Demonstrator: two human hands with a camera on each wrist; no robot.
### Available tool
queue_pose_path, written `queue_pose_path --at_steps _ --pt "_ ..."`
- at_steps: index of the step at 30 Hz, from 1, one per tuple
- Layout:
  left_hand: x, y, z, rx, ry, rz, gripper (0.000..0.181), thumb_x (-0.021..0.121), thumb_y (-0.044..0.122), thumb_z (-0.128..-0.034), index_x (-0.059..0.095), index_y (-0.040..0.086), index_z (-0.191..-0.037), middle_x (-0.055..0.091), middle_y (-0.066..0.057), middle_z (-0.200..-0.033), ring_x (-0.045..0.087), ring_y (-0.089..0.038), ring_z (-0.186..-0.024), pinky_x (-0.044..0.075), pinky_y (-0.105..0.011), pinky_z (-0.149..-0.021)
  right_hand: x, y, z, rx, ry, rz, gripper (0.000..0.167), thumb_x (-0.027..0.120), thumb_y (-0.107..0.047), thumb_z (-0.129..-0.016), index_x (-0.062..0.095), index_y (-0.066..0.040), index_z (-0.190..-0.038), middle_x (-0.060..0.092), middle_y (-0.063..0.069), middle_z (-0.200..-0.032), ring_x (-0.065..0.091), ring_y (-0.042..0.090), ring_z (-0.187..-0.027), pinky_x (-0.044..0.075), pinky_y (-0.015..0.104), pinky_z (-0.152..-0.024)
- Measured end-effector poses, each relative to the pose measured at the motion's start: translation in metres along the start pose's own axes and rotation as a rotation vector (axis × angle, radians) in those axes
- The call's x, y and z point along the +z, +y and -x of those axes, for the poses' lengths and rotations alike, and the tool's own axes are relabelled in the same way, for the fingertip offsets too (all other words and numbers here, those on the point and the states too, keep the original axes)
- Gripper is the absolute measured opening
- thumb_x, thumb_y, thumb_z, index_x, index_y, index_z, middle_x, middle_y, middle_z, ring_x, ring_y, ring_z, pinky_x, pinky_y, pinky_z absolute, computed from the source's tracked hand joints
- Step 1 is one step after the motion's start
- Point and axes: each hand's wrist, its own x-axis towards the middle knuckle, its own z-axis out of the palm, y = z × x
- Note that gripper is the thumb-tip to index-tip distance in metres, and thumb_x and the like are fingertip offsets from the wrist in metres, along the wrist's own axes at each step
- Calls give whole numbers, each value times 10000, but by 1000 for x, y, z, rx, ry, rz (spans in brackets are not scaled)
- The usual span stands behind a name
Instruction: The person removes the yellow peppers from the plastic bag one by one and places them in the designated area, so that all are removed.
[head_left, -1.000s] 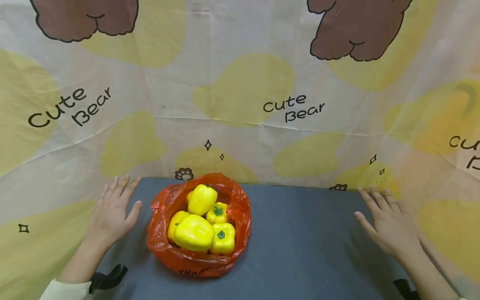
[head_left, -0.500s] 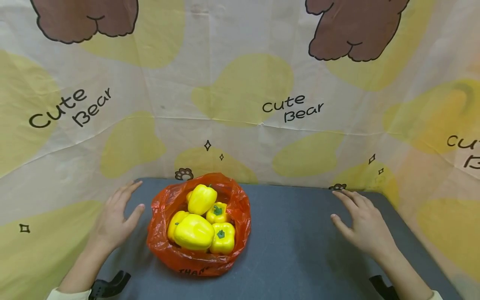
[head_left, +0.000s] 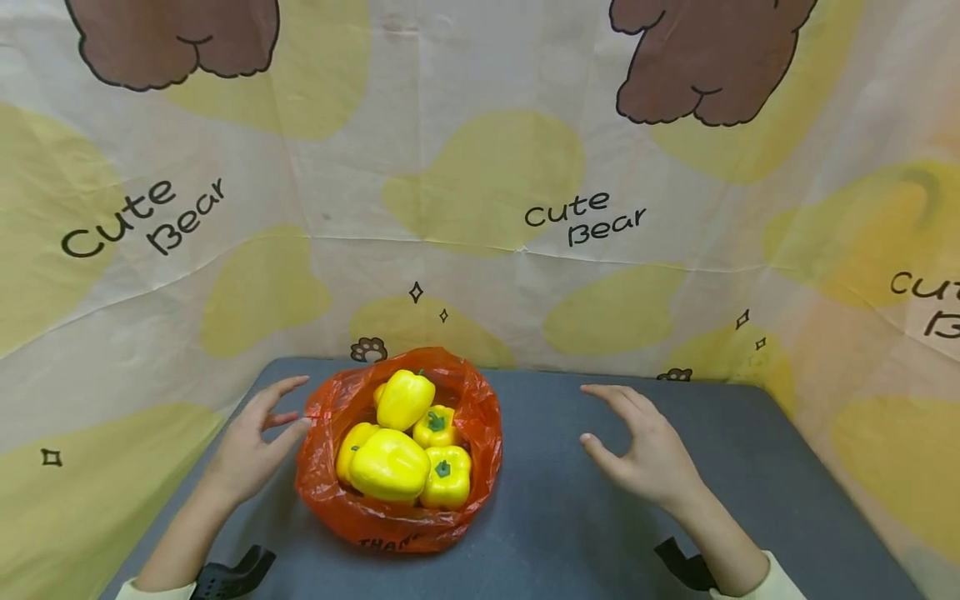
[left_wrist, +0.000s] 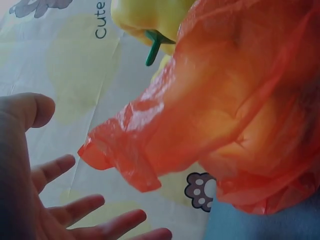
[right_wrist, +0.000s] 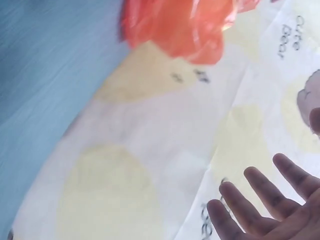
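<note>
A red plastic bag (head_left: 405, 533) stands with its mouth wide, holding several yellow peppers (head_left: 389, 465) with green stems. Just left of it is my left hand (head_left: 251, 450), fingers spread and thumb near the bag's rim; in the left wrist view a gap shows between the hand (left_wrist: 60, 210) and the bag (left_wrist: 200, 120). To the right of the bag, some way off, my right hand (head_left: 648, 450) hangs above the table with relaxed fingers, holding nothing. The right wrist view shows its spread fingers and the bag's edge (right_wrist: 175, 30).
The grey-blue table (head_left: 547, 500) runs back to a printed cloth (head_left: 480, 183) with bears, yellow patches and lettering. The cloth also hangs along both sides. Dark bands are on both wrists.
My right hand has moved left, from the table's right side toward the bag. My left hand has shifted slightly right, closer to the bag, its fingers bending a little. The bag has stayed in place.
</note>
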Motion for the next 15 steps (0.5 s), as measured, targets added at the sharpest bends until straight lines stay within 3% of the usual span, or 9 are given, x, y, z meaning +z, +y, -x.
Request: queue_pose_path --at_steps 6,15 --pt "7 1 -1 -58 -66 43 604 631 304 -926 373 211 -1465 385 -199 -1482 572 -462 -1136 576 -445 -707 20 -23 -11 -29 -27 -116 559 751 -250 -801 554 -233 -1324 592 -26 -1280 587 191 -1107 530 400 -799" --pt "16 2 -4 -94 -117 130 590 654 280 -912 401 244 -1444 364 -154 -1484 543 -462 -1157 581 -362 -655 52 -54 -24 -67 -89 -298 541 751 -272 -799 555 -279 -1303 592 -72 -1252 553 116 -1030 521 285 -771"
